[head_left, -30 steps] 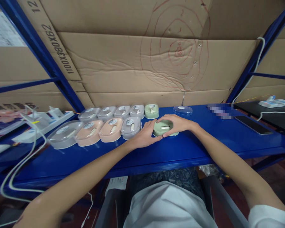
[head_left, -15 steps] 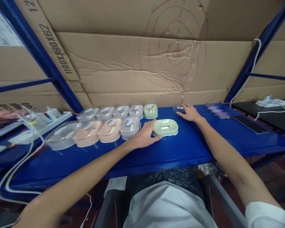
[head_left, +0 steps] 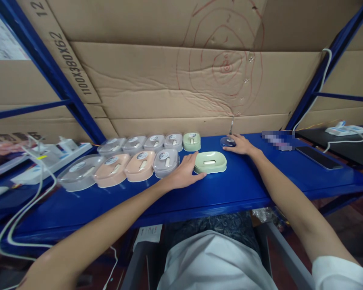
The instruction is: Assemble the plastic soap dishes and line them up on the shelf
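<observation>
- Our left hand (head_left: 183, 174), flat and open, steadies the lidless green soap box (head_left: 210, 162).
- Our right hand (head_left: 240, 145) at 1 o'clock, fingers spread over the clear lid (head_left: 226, 141) — not gripped.
- Nine lidded boxes (head_left: 139, 159) are lined up at 10 o'clock.

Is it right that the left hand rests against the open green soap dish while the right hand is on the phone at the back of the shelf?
Not quite. In the head view the right hand is on the clear lid, not the phone, which lies untouched farther right. The left hand does rest against the open green soap dish.
</observation>
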Action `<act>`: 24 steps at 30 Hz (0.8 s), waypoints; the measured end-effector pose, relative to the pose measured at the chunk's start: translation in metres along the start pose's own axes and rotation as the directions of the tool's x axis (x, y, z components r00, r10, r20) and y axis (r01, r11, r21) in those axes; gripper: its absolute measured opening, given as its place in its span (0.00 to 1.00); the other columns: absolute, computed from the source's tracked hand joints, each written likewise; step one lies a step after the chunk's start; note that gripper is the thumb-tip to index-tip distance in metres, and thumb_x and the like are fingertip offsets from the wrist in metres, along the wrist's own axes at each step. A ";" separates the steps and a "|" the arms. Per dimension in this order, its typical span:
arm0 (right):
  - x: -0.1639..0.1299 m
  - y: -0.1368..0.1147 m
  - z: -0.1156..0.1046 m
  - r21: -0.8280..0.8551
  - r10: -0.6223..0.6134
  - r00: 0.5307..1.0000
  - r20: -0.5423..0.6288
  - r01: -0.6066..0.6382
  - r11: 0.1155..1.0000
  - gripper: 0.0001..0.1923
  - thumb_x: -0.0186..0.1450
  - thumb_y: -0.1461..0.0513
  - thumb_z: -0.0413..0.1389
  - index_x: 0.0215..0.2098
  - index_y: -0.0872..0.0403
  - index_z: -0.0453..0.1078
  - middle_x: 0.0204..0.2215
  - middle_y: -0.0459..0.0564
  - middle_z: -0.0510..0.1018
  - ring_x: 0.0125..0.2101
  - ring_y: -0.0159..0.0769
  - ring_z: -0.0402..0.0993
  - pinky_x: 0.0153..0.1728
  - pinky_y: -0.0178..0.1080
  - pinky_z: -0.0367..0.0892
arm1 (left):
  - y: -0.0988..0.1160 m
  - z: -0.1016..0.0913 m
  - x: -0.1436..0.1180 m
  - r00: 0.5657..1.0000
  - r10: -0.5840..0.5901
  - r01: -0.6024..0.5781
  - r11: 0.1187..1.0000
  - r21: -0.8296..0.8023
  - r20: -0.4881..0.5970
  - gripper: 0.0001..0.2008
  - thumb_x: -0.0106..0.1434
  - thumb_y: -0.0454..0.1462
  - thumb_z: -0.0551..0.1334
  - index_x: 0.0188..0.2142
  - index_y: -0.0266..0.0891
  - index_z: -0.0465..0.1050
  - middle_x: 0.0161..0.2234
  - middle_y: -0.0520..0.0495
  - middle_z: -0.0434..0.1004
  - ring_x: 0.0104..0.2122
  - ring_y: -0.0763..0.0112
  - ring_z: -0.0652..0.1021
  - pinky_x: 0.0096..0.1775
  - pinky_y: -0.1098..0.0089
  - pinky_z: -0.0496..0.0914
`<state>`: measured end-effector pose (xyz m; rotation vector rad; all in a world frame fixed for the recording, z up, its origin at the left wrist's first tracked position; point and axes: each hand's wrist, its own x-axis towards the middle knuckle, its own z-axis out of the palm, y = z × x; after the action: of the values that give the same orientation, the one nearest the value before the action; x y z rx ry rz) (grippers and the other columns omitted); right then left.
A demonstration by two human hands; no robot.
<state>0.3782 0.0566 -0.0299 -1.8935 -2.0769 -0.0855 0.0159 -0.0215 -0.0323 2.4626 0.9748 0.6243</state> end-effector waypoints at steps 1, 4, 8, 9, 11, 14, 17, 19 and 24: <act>0.000 0.001 0.001 -0.010 -0.006 1.000 0.013 0.006 1.000 0.47 0.65 0.34 0.60 0.74 0.48 0.65 0.71 0.67 0.68 0.67 0.71 0.67 0.64 0.67 0.64 | 0.000 0.000 0.000 1.000 0.006 -0.006 1.000 -0.008 -0.004 0.46 0.69 0.55 0.66 0.77 0.44 0.50 0.73 0.32 0.60 0.73 0.36 0.61 0.72 0.36 0.58; 0.002 0.001 0.001 -0.051 -0.006 1.000 0.022 0.007 0.999 0.47 0.65 0.32 0.59 0.73 0.47 0.68 0.68 0.66 0.72 0.65 0.72 0.68 0.62 0.67 0.65 | -0.002 0.001 0.000 1.000 0.016 -0.016 1.000 -0.027 -0.015 0.46 0.69 0.55 0.67 0.78 0.45 0.50 0.73 0.33 0.61 0.73 0.36 0.62 0.71 0.36 0.59; 0.001 0.000 0.001 -0.059 -0.017 1.000 0.007 0.017 0.998 0.47 0.63 0.31 0.61 0.71 0.47 0.71 0.62 0.66 0.78 0.62 0.70 0.70 0.61 0.66 0.66 | -0.002 0.002 0.000 1.000 0.003 -0.003 1.000 -0.010 -0.014 0.46 0.69 0.54 0.67 0.78 0.43 0.50 0.73 0.32 0.61 0.73 0.37 0.61 0.71 0.37 0.59; 0.001 -0.001 0.001 -0.043 -0.020 1.000 0.002 0.020 0.999 0.47 0.63 0.32 0.61 0.71 0.48 0.72 0.61 0.66 0.79 0.62 0.69 0.71 0.61 0.65 0.66 | -0.001 0.002 0.000 1.000 0.000 0.000 1.000 0.000 -0.010 0.46 0.69 0.54 0.67 0.78 0.42 0.50 0.74 0.32 0.60 0.73 0.37 0.61 0.71 0.37 0.59; 0.000 -0.003 0.000 0.023 -0.029 0.999 -0.025 0.030 0.999 0.46 0.63 0.33 0.63 0.70 0.49 0.73 0.59 0.65 0.81 0.60 0.65 0.74 0.61 0.62 0.68 | 0.000 0.002 0.000 1.000 -0.004 0.004 1.000 0.018 -0.002 0.46 0.69 0.55 0.66 0.78 0.42 0.50 0.74 0.31 0.60 0.74 0.37 0.61 0.71 0.37 0.59; -0.001 -0.013 -0.005 0.206 -0.071 0.992 -0.109 0.092 0.974 0.44 0.63 0.36 0.65 0.68 0.50 0.74 0.56 0.61 0.83 0.55 0.58 0.78 0.60 0.58 0.71 | 0.000 0.001 0.000 1.000 -0.013 0.013 1.000 0.015 -0.001 0.46 0.70 0.55 0.66 0.77 0.40 0.50 0.75 0.29 0.58 0.74 0.36 0.60 0.72 0.37 0.57; -0.006 -0.034 -0.016 0.420 -0.215 0.958 -0.188 0.276 0.864 0.40 0.64 0.40 0.66 0.68 0.48 0.73 0.60 0.57 0.82 0.52 0.53 0.81 0.57 0.55 0.74 | -0.001 0.002 0.001 1.000 -0.018 0.018 1.000 -0.019 -0.016 0.47 0.69 0.56 0.66 0.78 0.41 0.50 0.76 0.30 0.55 0.75 0.35 0.58 0.73 0.35 0.55; -0.012 -0.054 -0.025 0.496 -0.350 0.908 -0.231 0.419 0.761 0.37 0.65 0.42 0.67 0.68 0.44 0.73 0.63 0.54 0.80 0.56 0.51 0.79 0.59 0.54 0.72 | -0.002 0.003 0.001 0.999 -0.021 0.019 0.999 -0.047 -0.028 0.48 0.68 0.57 0.67 0.78 0.42 0.49 0.77 0.30 0.53 0.76 0.33 0.57 0.73 0.34 0.55; -0.034 -0.101 -0.039 0.446 -0.561 0.804 -0.196 0.583 0.679 0.35 0.65 0.43 0.69 0.66 0.43 0.74 0.54 0.53 0.83 0.51 0.50 0.79 0.55 0.54 0.73 | -0.008 0.003 0.003 0.998 -0.016 0.010 0.995 -0.104 -0.060 0.52 0.66 0.58 0.70 0.78 0.43 0.49 0.77 0.30 0.55 0.76 0.33 0.58 0.73 0.35 0.56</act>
<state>0.2898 0.0018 0.0150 -0.8899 -2.3063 0.2357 0.0156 -0.0144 -0.0380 2.3573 0.9560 0.7306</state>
